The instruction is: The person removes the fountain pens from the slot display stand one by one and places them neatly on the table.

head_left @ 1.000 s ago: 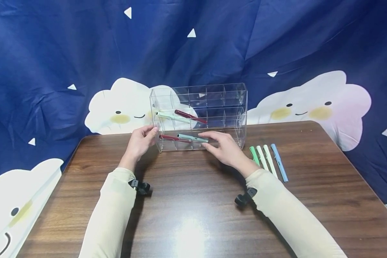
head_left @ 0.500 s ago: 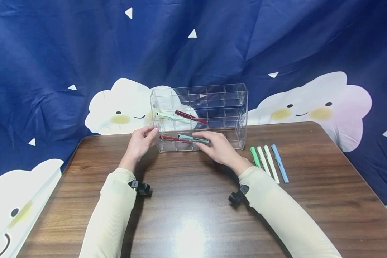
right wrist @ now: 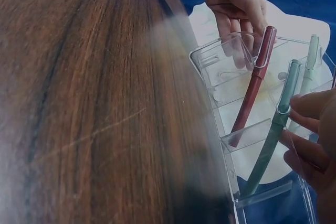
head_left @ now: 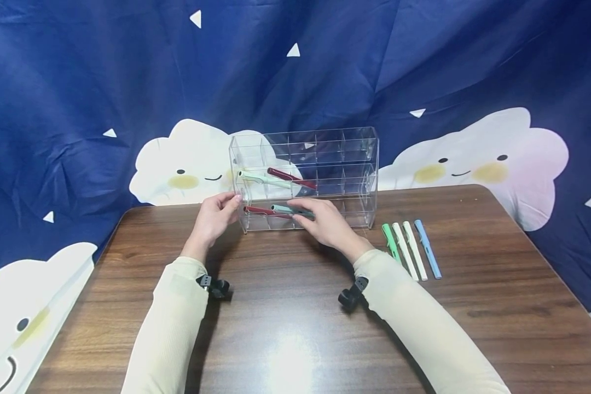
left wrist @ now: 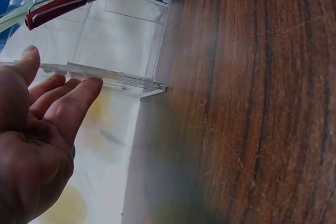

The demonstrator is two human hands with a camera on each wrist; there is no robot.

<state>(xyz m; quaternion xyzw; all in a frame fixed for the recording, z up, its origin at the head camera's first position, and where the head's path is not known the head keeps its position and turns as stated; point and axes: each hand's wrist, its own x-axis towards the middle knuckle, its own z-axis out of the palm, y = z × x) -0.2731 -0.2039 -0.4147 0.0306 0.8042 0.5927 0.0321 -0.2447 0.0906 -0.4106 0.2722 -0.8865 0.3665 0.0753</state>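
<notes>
A clear acrylic pen rack (head_left: 347, 148) stands at the table's back. My left hand (head_left: 214, 220) holds its left side wall, thumb at the front edge and fingers along the outer face in the left wrist view. My right hand (head_left: 327, 223) is at the lower tier, its thumb and fingers spread around a teal pen (right wrist: 273, 129); in the right wrist view fingertips reach the pen near its clip. Left of that pen, a red pen (right wrist: 249, 100) lies in the same tier. Above them a pale green pen (head_left: 261, 179) and a dark red pen (head_left: 291, 178) lie in the middle tier.
On the table (head_left: 276, 295), right of the rack, lie a bright green pen (head_left: 390, 241), two whitish pens, one nearer the green pen (head_left: 405, 250), and a blue pen (head_left: 427, 249). A blue cloth (head_left: 335, 71) with cloud prints hangs behind.
My right hand has slid left along the teal pen, from its right end toward its middle. The pens and the rack stay put, and my left hand keeps its place.
</notes>
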